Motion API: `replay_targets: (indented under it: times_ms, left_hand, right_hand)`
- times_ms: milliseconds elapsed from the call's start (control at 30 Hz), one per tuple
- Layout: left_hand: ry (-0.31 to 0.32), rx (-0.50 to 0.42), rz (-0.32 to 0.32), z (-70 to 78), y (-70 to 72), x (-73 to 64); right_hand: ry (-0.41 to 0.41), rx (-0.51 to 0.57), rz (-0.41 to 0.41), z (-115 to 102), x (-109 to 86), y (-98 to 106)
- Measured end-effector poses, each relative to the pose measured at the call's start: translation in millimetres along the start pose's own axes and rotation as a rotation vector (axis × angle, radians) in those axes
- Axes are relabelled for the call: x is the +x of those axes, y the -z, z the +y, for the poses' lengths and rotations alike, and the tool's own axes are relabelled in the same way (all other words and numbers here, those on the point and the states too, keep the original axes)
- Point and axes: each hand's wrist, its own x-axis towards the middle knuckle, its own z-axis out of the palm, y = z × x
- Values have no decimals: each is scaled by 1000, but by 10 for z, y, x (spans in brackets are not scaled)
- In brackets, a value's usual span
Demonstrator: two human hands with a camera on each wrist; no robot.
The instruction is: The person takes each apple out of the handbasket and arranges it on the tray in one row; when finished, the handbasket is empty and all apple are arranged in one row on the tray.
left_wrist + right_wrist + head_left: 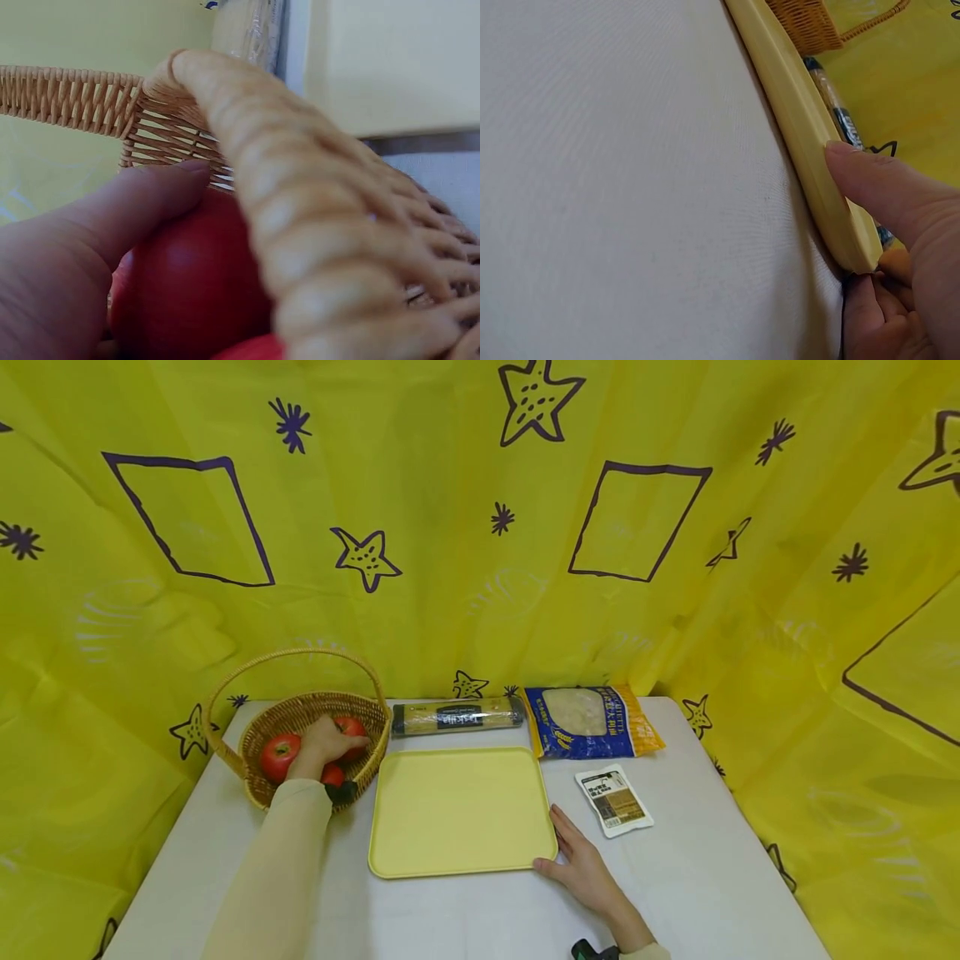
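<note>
Inside the wicker basket [258, 724], at the table's left, my left hand [324, 747] grips a red apple [191, 277]. In the left wrist view the thumb lies over the apple's top, while the other fingers are out of sight. Another red apple [280, 757] sits to the left of that hand, and more red shows below it. My right hand [581, 866] holds the near right corner of the pale yellow tray [463, 814]. Its thumb rests on the rim and its fingers are at the tray's side, as the right wrist view shows. The tray lies flat.
Behind the tray lies a long pack of spaghetti [457, 717]. A blue and orange pasta bag [592, 722] is at the back right, with a small white and brown packet [614, 801] in front of it. The basket's tall handle [300, 652] arches up. A yellow curtain [435, 527] surrounds the table.
</note>
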Motion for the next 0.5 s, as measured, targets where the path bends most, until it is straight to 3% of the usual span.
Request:
replay_targets:
  times_ms: [267,500]
  left_hand:
    - [-15,-116,146,-1,12,-26]
    - [11,-378,213,16,50,-112]
  right_hand:
    - [-8,-3,-9,-1,-7,-10]
    - [-3,-11,-3,-12,0,-3]
